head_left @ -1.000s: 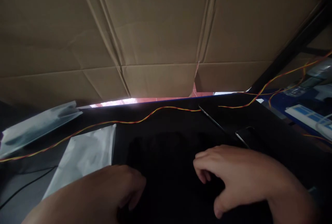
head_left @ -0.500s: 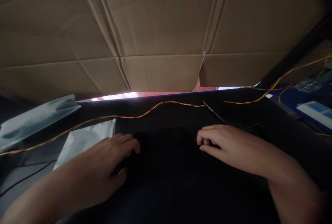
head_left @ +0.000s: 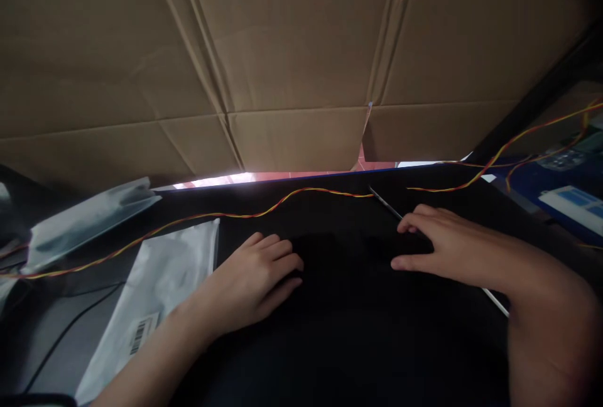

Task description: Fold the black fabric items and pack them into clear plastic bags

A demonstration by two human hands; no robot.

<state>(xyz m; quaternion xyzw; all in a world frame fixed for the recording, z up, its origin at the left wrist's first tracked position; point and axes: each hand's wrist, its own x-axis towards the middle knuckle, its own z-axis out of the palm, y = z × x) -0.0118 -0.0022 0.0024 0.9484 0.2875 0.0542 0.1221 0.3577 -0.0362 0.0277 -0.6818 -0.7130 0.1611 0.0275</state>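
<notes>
Both my hands rest on a black cloth-like item (head_left: 339, 306) spread on the dark table in front of me. My left hand (head_left: 257, 275) lies on its left part with the fingers bent and pressed onto the dark material. My right hand (head_left: 436, 247) sits at its upper right, fingers curled at the edge and thumb out. Whether either hand pinches the material is lost in the dark. A thin dark rod or tool (head_left: 384, 203) lies just beyond my right fingers.
A brown cardboard wall (head_left: 292, 61) stands behind the table. A red-and-yellow twisted wire (head_left: 226, 215) runs across the back. A white plastic bag with a barcode label (head_left: 160, 287) lies left, a silvery bag (head_left: 89, 218) further left. Blue items (head_left: 565, 196) sit at right.
Both hands moved away from me, up the black item toward its far edge, and further apart. The view shifted a little, showing more of the white bag.
</notes>
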